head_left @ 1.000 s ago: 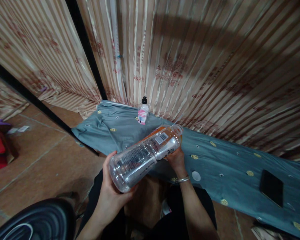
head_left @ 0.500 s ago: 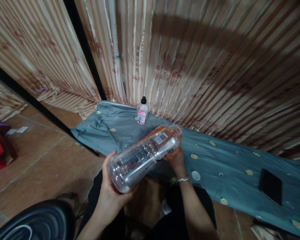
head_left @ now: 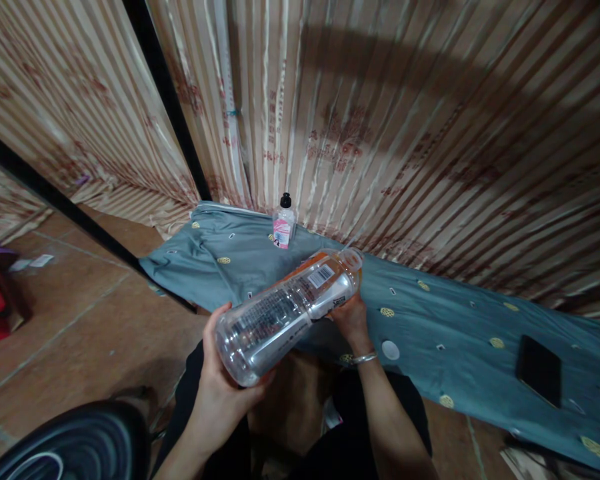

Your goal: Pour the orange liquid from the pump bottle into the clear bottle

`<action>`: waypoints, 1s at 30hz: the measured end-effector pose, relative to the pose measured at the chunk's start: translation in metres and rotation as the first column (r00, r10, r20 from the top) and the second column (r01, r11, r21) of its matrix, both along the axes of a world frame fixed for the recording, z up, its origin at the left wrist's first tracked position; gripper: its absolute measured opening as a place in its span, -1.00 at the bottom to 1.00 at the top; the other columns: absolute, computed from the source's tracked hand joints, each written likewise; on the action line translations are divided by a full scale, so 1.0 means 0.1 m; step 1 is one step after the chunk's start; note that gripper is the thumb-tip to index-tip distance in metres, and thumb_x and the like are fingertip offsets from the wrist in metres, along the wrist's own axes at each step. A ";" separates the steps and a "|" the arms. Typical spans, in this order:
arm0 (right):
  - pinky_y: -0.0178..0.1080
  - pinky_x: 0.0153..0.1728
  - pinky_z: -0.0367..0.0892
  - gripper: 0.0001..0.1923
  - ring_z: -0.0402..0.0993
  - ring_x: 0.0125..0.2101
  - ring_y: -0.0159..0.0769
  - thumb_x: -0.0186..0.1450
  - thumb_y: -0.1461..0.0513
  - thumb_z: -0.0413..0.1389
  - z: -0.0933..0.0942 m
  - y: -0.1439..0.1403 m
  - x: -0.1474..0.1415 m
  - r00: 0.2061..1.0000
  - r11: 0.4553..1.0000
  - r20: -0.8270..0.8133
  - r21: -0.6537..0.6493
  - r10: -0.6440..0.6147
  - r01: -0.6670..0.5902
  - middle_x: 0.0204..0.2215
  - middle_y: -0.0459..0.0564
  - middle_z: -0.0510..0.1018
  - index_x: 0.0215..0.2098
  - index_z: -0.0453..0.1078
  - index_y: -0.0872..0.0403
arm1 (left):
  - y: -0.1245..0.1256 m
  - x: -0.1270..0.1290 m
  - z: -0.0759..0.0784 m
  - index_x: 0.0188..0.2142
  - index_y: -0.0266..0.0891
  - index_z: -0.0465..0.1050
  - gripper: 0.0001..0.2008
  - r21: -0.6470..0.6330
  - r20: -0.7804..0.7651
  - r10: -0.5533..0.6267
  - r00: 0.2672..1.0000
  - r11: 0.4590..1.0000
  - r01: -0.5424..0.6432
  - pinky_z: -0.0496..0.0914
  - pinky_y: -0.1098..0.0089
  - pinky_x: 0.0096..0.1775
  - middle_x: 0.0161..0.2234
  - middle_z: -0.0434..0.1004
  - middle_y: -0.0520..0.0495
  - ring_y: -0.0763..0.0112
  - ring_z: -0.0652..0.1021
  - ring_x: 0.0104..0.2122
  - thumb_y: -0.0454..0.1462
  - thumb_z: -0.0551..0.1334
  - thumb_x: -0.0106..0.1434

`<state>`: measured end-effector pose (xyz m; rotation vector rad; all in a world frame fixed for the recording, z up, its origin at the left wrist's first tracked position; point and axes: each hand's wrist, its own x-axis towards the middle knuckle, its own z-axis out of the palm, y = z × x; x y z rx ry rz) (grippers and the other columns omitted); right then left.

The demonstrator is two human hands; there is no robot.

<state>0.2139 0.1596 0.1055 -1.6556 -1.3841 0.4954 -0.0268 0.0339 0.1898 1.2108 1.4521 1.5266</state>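
Note:
A large clear plastic bottle (head_left: 275, 320) with a silver label and a barcode lies tilted across my lap, its neck up to the right. My left hand (head_left: 223, 383) is closed round its base. My right hand (head_left: 349, 319) grips from below near the neck end, its fingers mostly hidden behind the bottle. Orange material (head_left: 300, 267) shows along the far side; whether it is part of this bottle or a separate thing, I cannot tell. Beyond stands a small clear bottle (head_left: 283, 230) with a pink label and black cap. A round white cap-like disc (head_left: 391, 350) lies beside my right wrist.
A grey-green cloth (head_left: 430, 333) with yellow prints covers the low surface before me. On it at the right lies a black phone (head_left: 539, 371). Striped curtains (head_left: 350, 100) hang behind, with black poles (head_left: 167, 100) at left. A round black seat (head_left: 80, 443) stands lower left.
Almost nothing differs. The whole view has shifted very slightly, and both hands keep the same hold on the tilted bottle.

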 end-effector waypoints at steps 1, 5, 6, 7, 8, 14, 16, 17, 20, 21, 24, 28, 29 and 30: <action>-0.08 -0.10 0.63 -0.14 0.74 -0.06 0.08 0.07 0.03 0.39 0.00 0.00 0.00 1.000 1.000 -0.005 -0.001 0.006 -0.006 -0.06 0.20 0.76 0.27 0.35 0.12 | 0.00 0.00 0.01 0.37 -0.05 0.21 0.01 -0.013 0.009 0.000 1.000 1.000 0.000 0.61 0.26 -0.06 0.11 0.53 -0.13 0.16 0.70 -0.06 -0.28 0.57 -0.04; -0.09 -0.07 0.62 -0.14 0.74 -0.04 0.07 0.06 0.08 0.40 0.02 -0.01 -0.01 1.000 1.000 -0.024 0.011 0.002 -0.002 -0.01 0.24 0.74 0.29 0.34 0.11 | -0.01 0.01 0.05 0.36 -0.05 0.22 0.00 -0.040 0.027 0.002 1.000 0.999 -0.001 0.62 0.26 -0.09 0.12 0.52 -0.13 0.14 0.70 -0.06 -0.27 0.57 -0.04; -0.10 -0.07 0.62 -0.13 0.73 -0.03 0.08 0.05 0.08 0.40 0.02 -0.01 -0.01 1.000 1.000 -0.026 0.013 -0.001 0.001 0.00 0.26 0.74 0.28 0.34 0.12 | -0.01 0.01 0.06 0.36 -0.05 0.22 -0.01 -0.038 0.029 0.003 1.000 0.999 -0.002 0.62 0.27 -0.09 0.12 0.52 -0.13 0.14 0.70 -0.06 -0.27 0.56 -0.04; -0.10 -0.08 0.62 -0.12 0.73 -0.02 0.09 0.04 0.08 0.41 0.02 -0.01 -0.01 1.000 1.000 -0.027 0.012 -0.005 0.005 0.00 0.28 0.73 0.28 0.34 0.13 | -0.01 0.01 0.06 0.36 -0.05 0.22 -0.01 -0.034 0.030 0.002 1.000 0.999 -0.001 0.62 0.28 -0.08 0.12 0.52 -0.13 0.15 0.70 -0.05 -0.28 0.56 -0.04; -0.10 -0.08 0.62 -0.12 0.73 -0.02 0.10 0.03 0.07 0.41 0.03 -0.01 -0.01 1.000 1.000 -0.027 0.007 -0.008 0.008 -0.01 0.29 0.73 0.27 0.34 0.14 | -0.01 0.01 0.06 0.36 -0.05 0.22 -0.01 -0.031 0.032 0.000 0.999 1.000 0.001 0.62 0.29 -0.08 0.11 0.53 -0.13 0.16 0.70 -0.05 -0.29 0.56 -0.04; -0.06 -0.08 0.63 -0.10 0.73 -0.02 0.13 0.01 0.02 0.42 0.01 0.00 -0.01 1.000 1.000 -0.022 -0.014 -0.023 0.023 -0.02 0.31 0.73 0.25 0.35 0.17 | -0.01 0.00 0.01 0.39 -0.05 0.17 0.05 -0.069 0.051 -0.013 0.999 0.997 0.017 0.62 0.21 -0.03 0.11 0.54 -0.14 0.11 0.69 -0.02 -0.28 0.56 -0.07; -0.05 -0.07 0.62 -0.09 0.73 -0.02 0.13 0.00 0.02 0.42 0.01 0.00 0.00 1.000 1.000 -0.020 -0.009 -0.020 0.020 -0.01 0.30 0.73 0.26 0.34 0.16 | 0.00 0.00 0.00 0.37 -0.06 0.20 0.04 -0.053 0.021 0.004 1.000 0.999 -0.002 0.61 0.21 -0.02 0.11 0.54 -0.14 0.10 0.69 -0.02 -0.28 0.56 -0.07; -0.05 -0.06 0.62 -0.09 0.73 -0.02 0.13 0.01 0.02 0.42 0.00 0.01 0.00 1.000 1.000 -0.021 -0.005 -0.017 0.017 0.00 0.29 0.73 0.26 0.35 0.16 | 0.00 -0.01 -0.01 0.37 -0.06 0.22 0.02 -0.040 0.004 0.010 1.000 0.999 -0.009 0.61 0.22 -0.03 0.11 0.54 -0.14 0.11 0.69 -0.03 -0.28 0.57 -0.07; -0.04 -0.06 0.62 -0.09 0.73 -0.01 0.13 0.02 0.01 0.42 -0.01 0.00 0.00 1.000 1.000 -0.019 0.001 -0.015 0.015 0.02 0.27 0.73 0.27 0.35 0.13 | 0.01 -0.02 -0.04 0.36 -0.06 0.23 0.02 -0.011 -0.007 0.006 1.000 1.000 -0.007 0.62 0.25 -0.08 0.09 0.56 -0.13 0.13 0.70 -0.07 -0.28 0.57 -0.09; -0.04 -0.06 0.63 -0.09 0.72 -0.01 0.13 0.02 0.01 0.42 -0.01 0.00 0.00 1.000 1.000 -0.017 -0.001 -0.015 0.015 0.02 0.25 0.73 0.28 0.35 0.13 | 0.01 -0.02 -0.05 0.36 -0.06 0.23 0.03 -0.006 -0.005 0.005 1.000 1.000 -0.005 0.62 0.25 -0.10 0.08 0.56 -0.13 0.13 0.71 -0.08 -0.29 0.56 -0.09; -0.05 -0.07 0.63 -0.07 0.73 -0.03 0.11 0.03 0.01 0.42 -0.01 0.00 0.00 1.000 1.000 -0.020 -0.007 -0.005 0.005 0.01 0.24 0.74 0.31 0.33 0.13 | 0.01 -0.03 -0.05 0.35 -0.07 0.25 0.02 0.006 -0.022 0.018 1.000 1.000 -0.018 0.62 0.27 -0.12 0.07 0.56 -0.13 0.13 0.70 -0.09 -0.32 0.56 -0.10; -0.08 -0.06 0.63 -0.04 0.74 -0.04 0.10 0.02 0.00 0.42 0.02 0.00 -0.01 1.000 1.000 -0.031 -0.024 -0.006 0.005 0.00 0.26 0.74 0.32 0.33 0.16 | 0.00 -0.01 -0.02 0.35 -0.05 0.25 0.00 0.008 -0.029 0.024 0.999 1.000 -0.023 0.61 0.28 -0.10 0.11 0.53 -0.12 0.17 0.70 -0.07 -0.30 0.56 -0.08; -0.07 -0.05 0.63 -0.04 0.74 -0.03 0.10 0.02 0.00 0.42 0.03 0.00 -0.01 1.000 1.000 -0.029 -0.027 -0.007 0.007 0.01 0.26 0.73 0.32 0.34 0.16 | 0.00 -0.01 -0.01 0.35 -0.05 0.25 0.00 0.003 -0.027 0.026 0.999 1.000 -0.026 0.61 0.27 -0.08 0.11 0.53 -0.12 0.16 0.70 -0.07 -0.30 0.56 -0.08; -0.06 -0.04 0.63 -0.05 0.73 -0.03 0.11 0.03 -0.01 0.41 0.03 0.00 -0.01 1.000 1.000 -0.027 -0.028 -0.009 0.008 0.01 0.27 0.73 0.31 0.34 0.16 | 0.00 -0.01 0.00 0.35 -0.06 0.26 0.00 -0.001 -0.028 0.028 0.999 1.000 -0.028 0.61 0.26 -0.07 0.12 0.52 -0.13 0.15 0.69 -0.06 -0.29 0.56 -0.08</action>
